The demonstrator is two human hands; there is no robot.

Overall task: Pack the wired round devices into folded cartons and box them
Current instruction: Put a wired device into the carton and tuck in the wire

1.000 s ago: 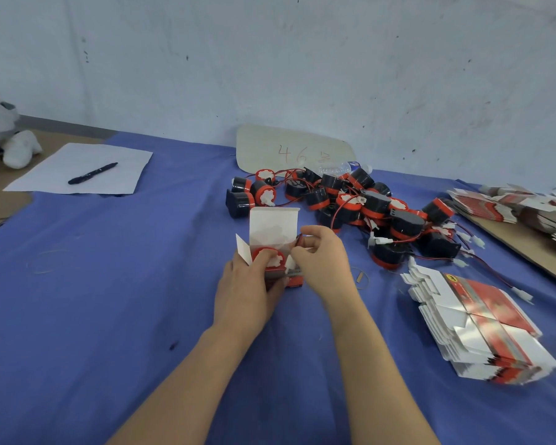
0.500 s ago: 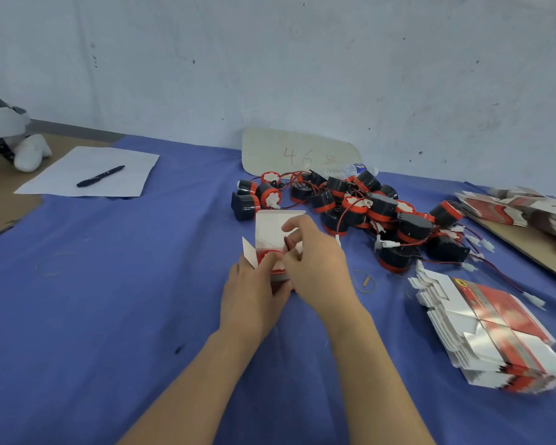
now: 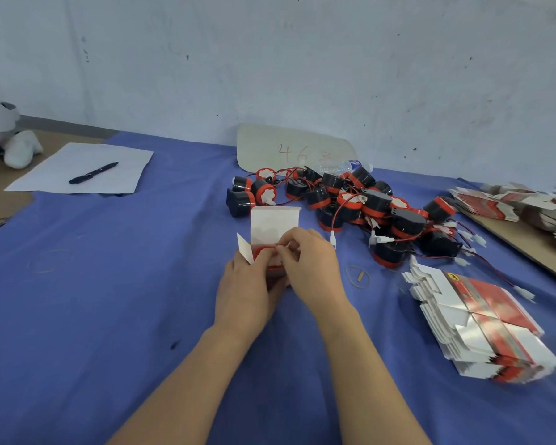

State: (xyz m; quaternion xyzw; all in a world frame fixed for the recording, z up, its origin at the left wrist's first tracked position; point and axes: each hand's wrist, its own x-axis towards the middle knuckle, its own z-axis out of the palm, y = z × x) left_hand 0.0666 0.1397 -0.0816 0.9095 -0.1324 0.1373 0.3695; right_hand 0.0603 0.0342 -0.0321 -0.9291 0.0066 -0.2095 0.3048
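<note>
- The left hand [image 3: 243, 292], at the centre of the frame, gripped an upright carton [image 3: 275, 221] from its left side, with the fingers curled round its body and the thumb at its open mouth.
- The carton stood on the blue cloth [image 3: 109, 284]. Its white top flap was raised towards the wall and a small side flap stuck out to the left.
- A round device [image 3: 263, 252] sat inside the carton. Only its red rim and part of its white top showed at the mouth.
- The right hand [image 3: 313, 268] lay just right of the carton, fingers bunched and curled, thumb and forefinger pinching at the top of the round device. Whether a wire lay between them was too small to tell.
- A pile of devices [image 3: 376, 203], black with red bands and red wires, lay above and right of the hands, apart from the carton.
- A stack of flat cartons [image 3: 482, 319] lay at lower right, and a second stack [image 3: 511, 203] lay at the right edge.
- A rubber band [image 3: 357, 276] lay just right of the right hand.
- At upper left, a pen [image 3: 93, 172] rested on a sheet of paper [image 3: 61, 175].
- A cardboard sign [image 3: 296, 149] marked "46" leaned against the wall behind the pile.
</note>
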